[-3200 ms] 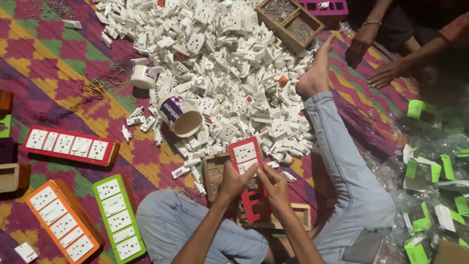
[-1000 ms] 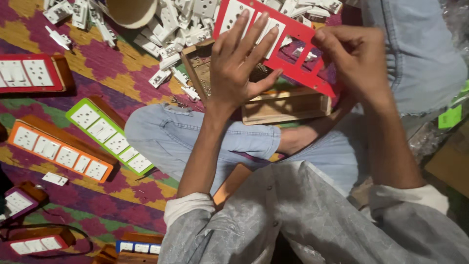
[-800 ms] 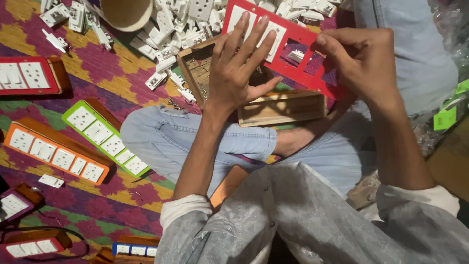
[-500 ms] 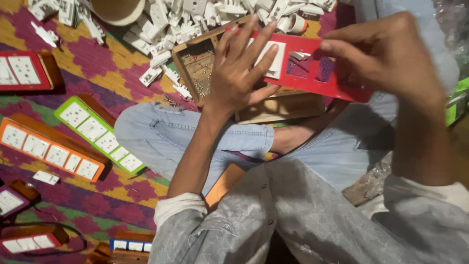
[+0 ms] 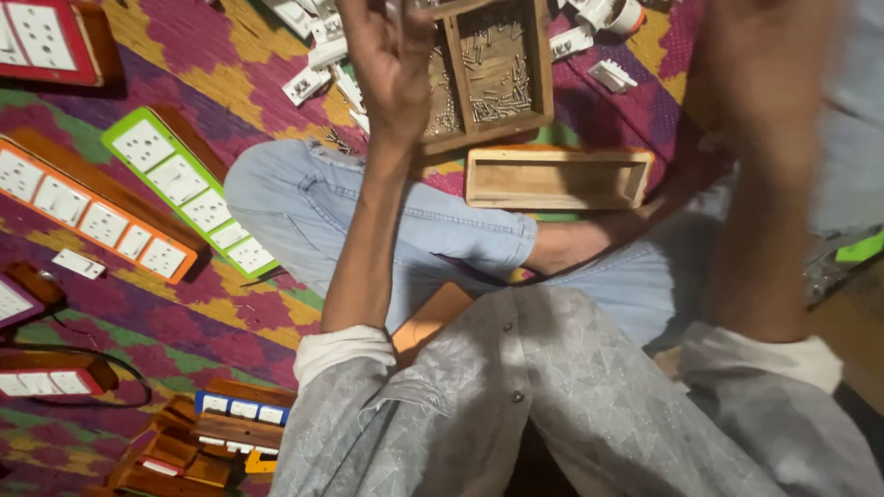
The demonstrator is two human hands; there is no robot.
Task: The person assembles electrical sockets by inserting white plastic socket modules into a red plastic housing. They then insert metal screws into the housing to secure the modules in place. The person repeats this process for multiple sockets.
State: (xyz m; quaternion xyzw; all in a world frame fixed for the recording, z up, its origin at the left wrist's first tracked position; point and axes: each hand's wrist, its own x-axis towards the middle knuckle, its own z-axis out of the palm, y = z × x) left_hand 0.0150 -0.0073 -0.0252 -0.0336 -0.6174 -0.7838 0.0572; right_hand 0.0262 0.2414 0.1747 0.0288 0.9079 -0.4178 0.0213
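Observation:
My left hand (image 5: pixel 391 55) is raised at the top edge, over a wooden divided tray of small screws (image 5: pixel 502 69). Its fingertips are cut off by the frame, so any hold is hidden. My right hand (image 5: pixel 764 64) is a brown blur at the upper right, above its forearm, and its fingers cannot be made out. The red switch panel is out of view. An empty wooden box frame (image 5: pixel 557 178) lies on my crossed legs in light blue jeans (image 5: pixel 368 216), just below the tray.
A green switch panel (image 5: pixel 189 198) and an orange one (image 5: pixel 87 216) lie on the patterned mat at left, with a red one (image 5: pixel 41 37) at the top left. Loose white switch parts (image 5: pixel 318 64) are scattered near the tray. Small wooden boxes (image 5: pixel 198 442) sit at the bottom left.
The view has swung downward. The red panel that both hands held has left the picture. Both hands have risen to the top edge, the right one now blurred.

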